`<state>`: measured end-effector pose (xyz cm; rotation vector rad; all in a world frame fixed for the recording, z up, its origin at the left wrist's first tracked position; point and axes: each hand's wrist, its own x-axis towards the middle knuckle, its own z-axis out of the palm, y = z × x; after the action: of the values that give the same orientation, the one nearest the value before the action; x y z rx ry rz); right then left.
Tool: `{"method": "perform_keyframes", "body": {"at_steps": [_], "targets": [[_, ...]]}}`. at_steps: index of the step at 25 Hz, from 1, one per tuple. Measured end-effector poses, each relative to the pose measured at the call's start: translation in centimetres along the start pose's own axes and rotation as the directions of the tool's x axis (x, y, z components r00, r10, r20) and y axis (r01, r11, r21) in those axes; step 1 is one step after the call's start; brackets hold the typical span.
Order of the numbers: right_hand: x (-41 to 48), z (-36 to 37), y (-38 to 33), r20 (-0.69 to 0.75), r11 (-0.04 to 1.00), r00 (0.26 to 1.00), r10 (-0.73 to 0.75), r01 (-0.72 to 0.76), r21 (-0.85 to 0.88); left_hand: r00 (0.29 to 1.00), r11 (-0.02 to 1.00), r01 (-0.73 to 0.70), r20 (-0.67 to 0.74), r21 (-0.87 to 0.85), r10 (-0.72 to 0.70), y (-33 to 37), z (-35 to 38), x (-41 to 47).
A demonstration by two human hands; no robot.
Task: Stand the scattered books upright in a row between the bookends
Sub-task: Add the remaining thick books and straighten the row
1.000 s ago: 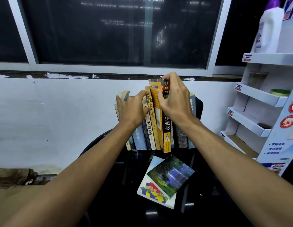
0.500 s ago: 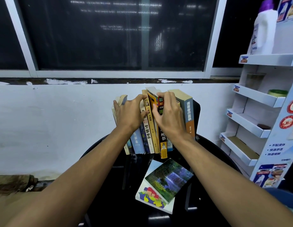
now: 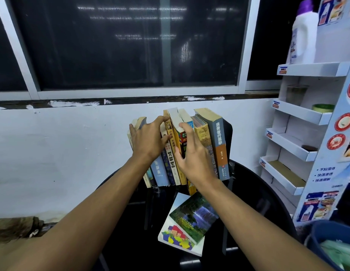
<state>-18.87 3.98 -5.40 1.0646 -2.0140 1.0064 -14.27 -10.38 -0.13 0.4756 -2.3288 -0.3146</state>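
- The row of books (image 3: 171,159) stands upright at your 12 o'clock, at the far edge of the round black table (image 3: 258,192), spines facing you and leaning slightly to the left.
- The yellow-and-black book (image 3: 183,138) sits in the middle of the row. Its lower end juts out toward you past its neighbours.
- Your right hand (image 3: 191,155) lies against that book's spine, fingers extended and not curled round it. The forefinger reaches up to the page edge and the thumb rests on the spine's left side.
- Your left hand (image 3: 148,141), at 11 o'clock, is spread flat over the left-hand books, fingertips up at their top edges, pressing and clasping nothing.
- At 1 o'clock a grey-and-orange book (image 3: 219,145) ends the row, touching the black bookend (image 3: 228,133). The other bookend is hidden from view.
- At 6 o'clock from the row, two books lie flat on the table: a landscape-cover book (image 3: 193,218) on top of a white book (image 3: 178,237).
- At 3 o'clock stands a white shelf rack (image 3: 299,114) with a purple-capped bottle (image 3: 303,36) on top.
- A dark window (image 3: 131,45) fills the wall above.
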Motion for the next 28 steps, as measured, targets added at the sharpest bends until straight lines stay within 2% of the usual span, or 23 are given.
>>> {"method": "perform_keyframes", "body": {"at_steps": [8, 13, 17, 23, 28], "targets": [[1.2, -0.3, -0.1, 0.050, 0.990, 0.992, 0.118, -0.121, 0.077, 1.000, 1.000, 0.009, 0.006, 0.004, -0.009, 0.3, -0.3, -0.1], [1.9, 0.2, -0.4, -0.022, 0.988, 0.991, 0.136, -0.133, 0.082, 1.000, 1.000, 0.003, -0.001, 0.011, -0.003, 0.2, -0.2, -0.2], [2.7, -0.7, -0.2, -0.067, 0.961, 0.975, 0.212, -0.196, 0.196, 1.000, 1.000, -0.002, -0.002, 0.011, 0.002, 0.0, 0.0, -0.1], [6.5, -5.2, -2.5, -0.245, 0.967, 0.964, 0.099, -0.036, 0.252, 1.000, 1.000, 0.002, -0.007, 0.015, -0.002, 0.0, -0.2, -0.1], [9.5, -7.4, -4.6, -0.331, 0.957, 0.943, -0.011, 0.106, 0.271, 1.000, 1.000, 0.005, -0.015, -0.012, -0.005, -0.4, 0.0, 0.0]]}}
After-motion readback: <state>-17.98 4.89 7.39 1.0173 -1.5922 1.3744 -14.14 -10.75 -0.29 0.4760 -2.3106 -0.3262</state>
